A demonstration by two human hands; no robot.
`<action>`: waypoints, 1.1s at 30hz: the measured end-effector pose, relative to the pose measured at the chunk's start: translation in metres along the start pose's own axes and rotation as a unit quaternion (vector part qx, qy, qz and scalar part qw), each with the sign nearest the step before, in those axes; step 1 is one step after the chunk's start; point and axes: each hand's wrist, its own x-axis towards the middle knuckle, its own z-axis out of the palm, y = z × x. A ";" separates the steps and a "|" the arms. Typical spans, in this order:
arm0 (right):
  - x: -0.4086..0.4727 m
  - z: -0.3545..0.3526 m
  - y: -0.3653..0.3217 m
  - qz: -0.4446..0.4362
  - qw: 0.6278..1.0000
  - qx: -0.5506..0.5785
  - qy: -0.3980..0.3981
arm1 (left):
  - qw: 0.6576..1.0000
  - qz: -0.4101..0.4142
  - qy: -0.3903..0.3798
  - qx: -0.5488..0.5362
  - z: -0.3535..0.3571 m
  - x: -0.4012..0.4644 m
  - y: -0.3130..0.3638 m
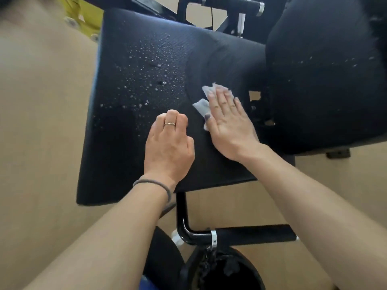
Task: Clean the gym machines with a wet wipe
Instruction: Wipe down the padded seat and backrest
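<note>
A black padded seat (129, 143) of a gym machine fills the middle of the head view, its left half covered in water droplets (144, 78). My right hand (228, 122) lies flat with straight fingers on a white wet wipe (204, 105) and presses it onto the seat's right side. A smooth wiped arc shows on the pad just beyond the wipe. My left hand (169, 145) hovers or rests on the seat beside it, its fingers curled under with nothing in them; it wears a ring and a hair tie sits on the wrist.
A second black pad (326, 76) with a few droplets stands to the right. Black handles with padded grips stick out below (253, 235) and at the top (230, 2). A round black pad (226, 268) is at the bottom. A yellow object (83, 11) is at the top left. Tan floor surrounds the machine.
</note>
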 end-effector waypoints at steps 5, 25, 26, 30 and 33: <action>-0.044 0.003 -0.008 0.004 0.999 -0.017 -0.034 | 0.999 -0.046 0.004 -0.001 -0.003 -0.062 -0.011; -0.031 0.006 -0.012 -0.131 0.990 -0.025 -0.038 | 0.995 -0.028 0.065 0.064 0.016 -0.063 -0.007; -0.029 0.006 -0.014 -0.121 0.991 -0.031 -0.039 | 0.995 -0.033 0.065 0.064 0.015 -0.063 -0.007; 0.018 0.000 -0.027 -0.092 0.995 -0.028 -0.023 | 0.997 -0.039 0.052 0.048 0.012 -0.064 -0.006; 0.077 -0.011 -0.042 -0.091 0.995 -0.015 -0.026 | 0.997 -0.048 0.054 0.042 0.011 -0.064 -0.005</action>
